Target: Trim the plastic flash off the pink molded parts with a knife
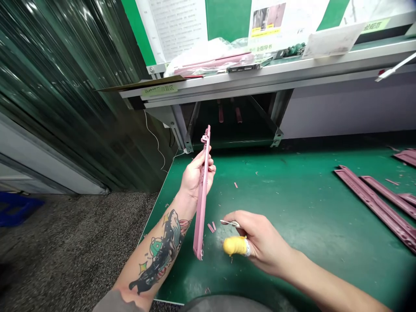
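Observation:
My left hand (195, 175) is closed round a long pink plastic strip (202, 199), held on end and slightly tilted above the table. Small clips and ribs show near the strip's upper end. Lower and to the right, my right hand (260, 238) pinches a small thin blade (231, 223) whose tip points left toward the strip without touching it. A yellow finger cover (235, 246) sits on the thumb of that hand. Between the hands, two small pink offcuts (211, 227) lie on the green tabletop (286, 190).
More pink strips (377, 203) lie at the table's right side. Above the back edge runs a metal shelf (221, 89) carrying a plastic bag with pink parts (211, 58). Beneath it is a dark compartment (234, 130). A clear strip curtain (74, 86) hangs at left.

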`<state>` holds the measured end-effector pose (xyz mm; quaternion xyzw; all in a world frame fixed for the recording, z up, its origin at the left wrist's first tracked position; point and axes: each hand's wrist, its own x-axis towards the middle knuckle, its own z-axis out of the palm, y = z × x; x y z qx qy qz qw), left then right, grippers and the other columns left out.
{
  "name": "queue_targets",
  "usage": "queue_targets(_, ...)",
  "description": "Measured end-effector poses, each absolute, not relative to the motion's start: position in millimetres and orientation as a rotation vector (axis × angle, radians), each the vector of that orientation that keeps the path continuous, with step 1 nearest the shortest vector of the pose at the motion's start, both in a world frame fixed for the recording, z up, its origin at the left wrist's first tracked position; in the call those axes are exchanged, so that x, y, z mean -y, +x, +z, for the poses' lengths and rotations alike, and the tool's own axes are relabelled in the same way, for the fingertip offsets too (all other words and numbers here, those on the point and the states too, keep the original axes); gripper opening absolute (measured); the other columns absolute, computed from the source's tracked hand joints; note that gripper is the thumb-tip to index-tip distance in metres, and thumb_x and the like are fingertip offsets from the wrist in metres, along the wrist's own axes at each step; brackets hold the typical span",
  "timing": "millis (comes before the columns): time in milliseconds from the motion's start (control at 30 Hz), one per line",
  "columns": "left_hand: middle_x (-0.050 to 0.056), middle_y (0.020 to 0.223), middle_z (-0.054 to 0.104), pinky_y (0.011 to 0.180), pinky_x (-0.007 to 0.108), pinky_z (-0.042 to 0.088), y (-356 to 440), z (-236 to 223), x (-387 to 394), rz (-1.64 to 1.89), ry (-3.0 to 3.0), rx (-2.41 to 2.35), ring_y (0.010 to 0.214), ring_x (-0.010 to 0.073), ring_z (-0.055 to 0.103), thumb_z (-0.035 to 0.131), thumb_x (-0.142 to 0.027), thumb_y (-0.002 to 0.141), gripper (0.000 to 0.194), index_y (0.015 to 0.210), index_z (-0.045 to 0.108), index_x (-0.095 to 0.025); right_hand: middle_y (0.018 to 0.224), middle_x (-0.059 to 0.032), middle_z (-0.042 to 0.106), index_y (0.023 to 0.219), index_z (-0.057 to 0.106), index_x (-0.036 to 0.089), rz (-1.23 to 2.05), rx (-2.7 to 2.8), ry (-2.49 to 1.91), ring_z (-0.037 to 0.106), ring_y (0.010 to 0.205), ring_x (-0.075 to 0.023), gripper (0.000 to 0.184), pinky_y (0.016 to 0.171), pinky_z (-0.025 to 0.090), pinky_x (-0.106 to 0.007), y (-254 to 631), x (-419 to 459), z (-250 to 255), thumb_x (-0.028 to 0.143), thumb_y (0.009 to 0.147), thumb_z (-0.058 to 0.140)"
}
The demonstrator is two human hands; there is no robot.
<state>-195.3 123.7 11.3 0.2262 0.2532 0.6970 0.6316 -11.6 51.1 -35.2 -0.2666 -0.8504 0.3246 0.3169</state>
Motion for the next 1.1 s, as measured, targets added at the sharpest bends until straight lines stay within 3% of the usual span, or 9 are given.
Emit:
queue_targets(333,0.001,0.074,0.056,0.053,0.015,0.042,-193,8,-126,1.545,0.460,-0.554,0.059,0.0045,0.055,0.052,-0.010,0.088,0.018,0.098,0.067,-0.011,0.073,-0.0008,0.061,0.096,0.062,0.020,0.852,2.238,-0.739,0.051,0.060,-0.0135,0.053,0.055,0.036,-0.024,-16,-52,-43,0.068,0.087,0.041)
queue_targets(500,0.000,0.074,0.055,0.053,0.013,0.046,-190,8,-116,1.520,0.492,-0.543,0.060,0.0038,0.056,0.052,-0.012,0.090,0.019,0.104,0.065,-0.013,0.082,-0.0023,0.065,0.095,0.060,0.021,0.894,2.194,-0.685,0.058,0.071,-0.0151,0.026,0.066,0.043,-0.025,-13,-56,-37,0.037,0.097,0.040)
queue_targets(633,-0.001,0.075,0.056,0.030,0.011,0.034,-180,-1,-79,1.391,0.573,-0.559,0.040,0.0020,0.049,0.053,-0.017,0.091,0.025,0.115,0.061,-0.018,0.080,-0.0013,0.061,0.103,0.056,0.022,0.826,2.015,-0.742,0.056,0.068,-0.0136,0.023,0.063,0.045,-0.024,-7,-69,-20,0.021,0.095,0.035)
queue_targets(700,-0.003,0.070,0.056,0.025,0.013,0.034,-176,-12,-61,1.279,0.641,-0.617,0.030,0.0023,0.044,0.055,-0.026,0.091,0.028,0.118,0.059,-0.023,0.080,-0.0014,0.059,0.102,0.055,0.022,0.774,1.931,-0.777,0.054,0.068,-0.0134,0.022,0.062,0.045,-0.024,-5,-77,-9,0.021,0.095,0.034)
queue_targets(867,-0.004,0.066,0.056,0.022,0.013,0.036,-169,-33,-43,1.201,0.742,-0.621,0.025,0.0019,0.042,0.061,-0.037,0.086,0.023,0.107,0.064,-0.027,0.066,0.0019,0.048,0.072,0.047,0.020,0.592,1.902,-0.835,0.044,0.059,-0.0115,0.029,0.057,0.037,-0.024,-10,-89,9,0.034,0.097,0.038)
queue_targets(1100,-0.004,0.066,0.056,0.025,0.012,0.041,-167,-37,-41,1.223,0.780,-0.596,0.029,0.0029,0.049,0.062,-0.039,0.085,0.024,0.108,0.066,-0.031,0.067,0.0007,0.050,0.072,0.048,0.020,0.504,1.914,-0.854,0.044,0.061,-0.0122,0.035,0.057,0.034,-0.023,-15,-82,10,0.039,0.098,0.037)
